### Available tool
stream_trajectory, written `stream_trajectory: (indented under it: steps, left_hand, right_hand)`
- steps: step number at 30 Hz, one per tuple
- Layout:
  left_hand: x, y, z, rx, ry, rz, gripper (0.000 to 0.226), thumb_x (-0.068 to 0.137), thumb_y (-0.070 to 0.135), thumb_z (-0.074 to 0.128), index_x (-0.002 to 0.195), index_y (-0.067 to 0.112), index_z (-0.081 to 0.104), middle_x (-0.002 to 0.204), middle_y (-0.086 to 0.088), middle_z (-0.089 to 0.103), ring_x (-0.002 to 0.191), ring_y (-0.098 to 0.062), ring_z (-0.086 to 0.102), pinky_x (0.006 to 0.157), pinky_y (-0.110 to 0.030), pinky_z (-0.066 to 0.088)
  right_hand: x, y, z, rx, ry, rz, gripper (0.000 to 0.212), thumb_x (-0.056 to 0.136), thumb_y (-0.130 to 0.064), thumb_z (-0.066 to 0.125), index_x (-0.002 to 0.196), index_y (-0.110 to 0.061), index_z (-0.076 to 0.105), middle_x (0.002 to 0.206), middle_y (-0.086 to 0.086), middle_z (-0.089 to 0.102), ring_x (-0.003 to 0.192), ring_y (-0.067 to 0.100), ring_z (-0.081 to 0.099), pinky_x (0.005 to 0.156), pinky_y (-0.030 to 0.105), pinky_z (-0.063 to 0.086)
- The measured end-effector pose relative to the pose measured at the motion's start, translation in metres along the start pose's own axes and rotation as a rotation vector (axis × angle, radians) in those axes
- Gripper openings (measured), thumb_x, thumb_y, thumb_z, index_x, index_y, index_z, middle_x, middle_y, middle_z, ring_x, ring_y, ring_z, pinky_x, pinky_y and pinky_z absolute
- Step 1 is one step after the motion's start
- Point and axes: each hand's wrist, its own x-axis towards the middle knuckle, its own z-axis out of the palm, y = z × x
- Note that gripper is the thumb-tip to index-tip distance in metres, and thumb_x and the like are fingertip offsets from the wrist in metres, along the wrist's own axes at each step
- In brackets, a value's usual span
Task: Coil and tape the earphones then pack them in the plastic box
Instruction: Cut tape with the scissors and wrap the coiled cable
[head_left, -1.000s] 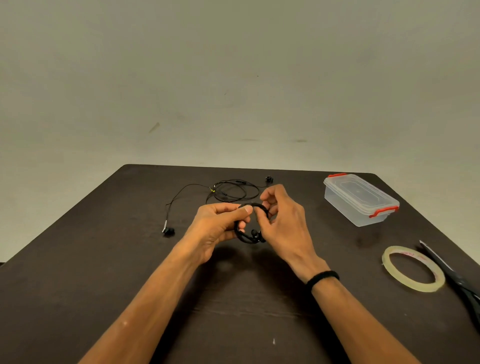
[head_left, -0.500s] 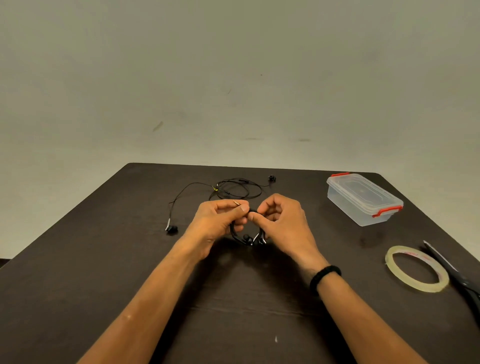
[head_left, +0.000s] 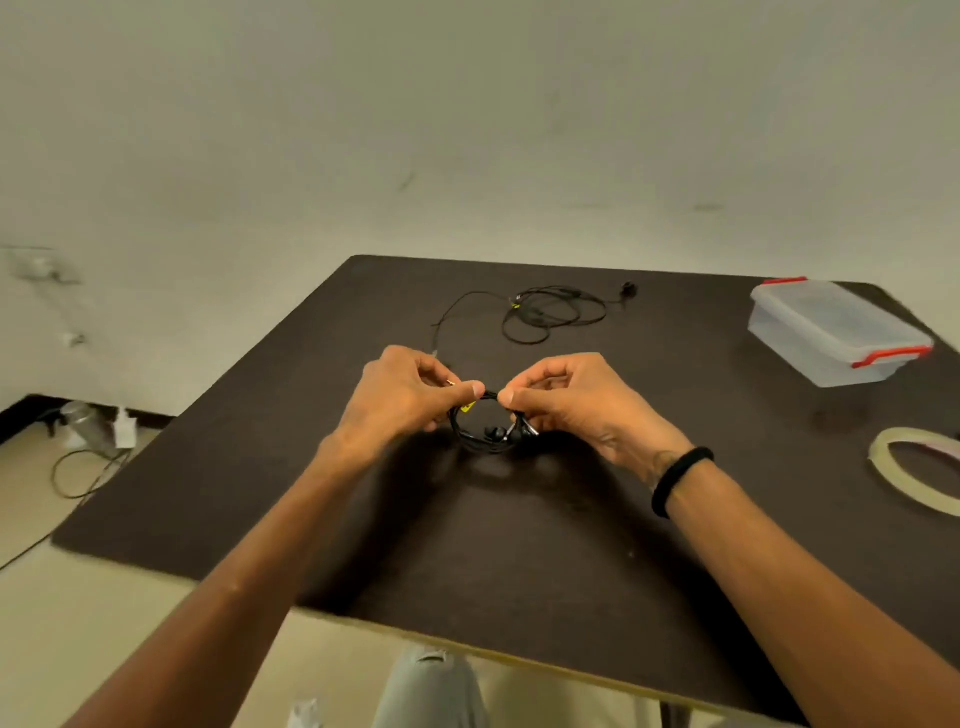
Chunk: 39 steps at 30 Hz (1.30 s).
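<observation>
A small coil of black earphones (head_left: 488, 434) hangs between my two hands above the middle of the dark table (head_left: 519, 545). My left hand (head_left: 405, 397) pinches the coil's upper left, near a yellow tag. My right hand (head_left: 566, 400) pinches its upper right, thumb tips almost touching. The earbuds dangle at the coil's bottom. A second pair of black earphones (head_left: 550, 312) lies loose and uncoiled at the table's far side. The clear plastic box (head_left: 831, 332) with red clips stands shut at the far right. A roll of clear tape (head_left: 919, 478) lies flat at the right edge.
The table's near edge (head_left: 467, 644) runs close above my knee. On the floor at the left lie a cable (head_left: 78, 478) and a white plug (head_left: 124, 428). A pale wall rises behind the table.
The camera has turned left and down, so the box and tape sit further right and the scissors are out of view. My hands have spread slightly apart on the coil.
</observation>
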Motion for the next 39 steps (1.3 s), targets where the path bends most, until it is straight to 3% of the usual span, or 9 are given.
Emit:
stream_trajectory:
  steps: [5,9,13,17,21,28,31,35,39]
  left_hand:
    - [-0.018,-0.027,-0.043,0.230,0.060,-0.036,0.031,0.076,0.055,0.087,0.078,0.025,0.079,0.069,0.008,0.072,0.066,-0.005,0.064,0.056,-0.022,0.043]
    - [-0.022,-0.043,-0.049,0.285,0.021,0.015,0.025,0.079,0.050,0.086,0.085,0.026,0.081,0.076,0.008,0.074,0.073,-0.005,0.068,0.061,-0.020,0.045]
    - [-0.028,-0.047,-0.041,0.250,0.079,0.086,0.027,0.092,0.052,0.073,0.093,0.025,0.080,0.076,0.013,0.068,0.077,-0.005,0.065,0.066,-0.022,0.045]
    - [-0.034,-0.031,-0.034,0.266,0.202,0.243,0.027,0.098,0.040,0.067,0.104,0.017,0.080,0.085,0.003,0.074,0.077,-0.009,0.064,0.075,-0.023,0.047]
    - [-0.040,0.009,-0.006,0.231,0.265,0.437,0.021,0.096,0.034,0.069,0.100,0.018,0.081,0.083,0.005,0.074,0.071,-0.002,0.060,0.070,-0.016,0.044]
    - [-0.050,0.091,0.114,0.035,0.025,0.480,0.015,0.096,0.028,0.071,0.102,0.019,0.081,0.084,0.007,0.072,0.070,0.000,0.061,0.068,-0.010,0.043]
    - [-0.057,0.119,0.173,0.006,-0.095,0.492,0.019,0.092,0.031,0.077,0.107,0.020,0.081,0.086,0.006,0.075,0.070,0.004,0.060,0.079,-0.017,0.051]
    - [-0.064,0.152,0.234,0.051,-0.214,0.542,0.046,0.083,0.047,0.084,0.122,0.024,0.075,0.093,0.009,0.071,0.082,-0.006,0.065,0.092,-0.029,0.057]
    - [-0.058,0.174,0.265,0.115,-0.232,0.576,0.055,0.083,0.049,0.083,0.131,0.025,0.070,0.098,0.008,0.064,0.093,-0.010,0.061,0.092,-0.032,0.054]
  right_hand:
    - [0.000,-0.005,0.059,-0.238,-0.018,-0.047,0.013,0.083,-0.019,0.090,0.085,-0.010,0.080,0.080,0.009,0.081,0.063,0.019,0.074,0.071,0.034,0.064]
    - [-0.011,-0.009,0.078,-0.592,0.058,-0.104,0.014,0.088,-0.036,0.084,0.083,-0.023,0.081,0.076,-0.006,0.077,0.064,0.002,0.067,0.052,0.014,0.043]
    - [-0.021,-0.012,0.074,-0.535,0.085,-0.099,0.018,0.093,-0.041,0.078,0.087,-0.023,0.079,0.081,-0.004,0.079,0.065,0.007,0.072,0.055,0.019,0.050]
    - [-0.029,-0.017,0.056,-0.539,0.145,-0.065,0.021,0.093,-0.042,0.078,0.087,-0.023,0.078,0.084,-0.003,0.079,0.071,0.018,0.078,0.076,0.039,0.067]
    - [-0.048,-0.023,0.019,-0.583,0.199,-0.061,0.023,0.094,-0.040,0.077,0.084,-0.020,0.079,0.078,-0.002,0.078,0.065,0.016,0.074,0.071,0.035,0.064]
    - [-0.107,-0.014,-0.077,-0.709,0.387,-0.063,0.014,0.095,-0.030,0.076,0.090,-0.018,0.080,0.080,-0.005,0.076,0.074,0.004,0.070,0.061,0.013,0.050]
    - [-0.141,-0.009,-0.132,-0.782,0.538,-0.069,0.010,0.093,-0.025,0.075,0.090,-0.017,0.081,0.082,-0.006,0.075,0.078,0.007,0.068,0.062,0.008,0.045]
    - [-0.189,-0.008,-0.203,-0.905,0.789,0.072,0.010,0.090,-0.029,0.075,0.088,-0.020,0.076,0.087,0.000,0.076,0.087,0.021,0.071,0.077,0.031,0.054]
    - [-0.238,-0.001,-0.247,-1.122,0.743,0.450,0.028,0.088,-0.045,0.078,0.095,-0.020,0.068,0.092,0.005,0.070,0.090,0.032,0.068,0.080,0.043,0.059]
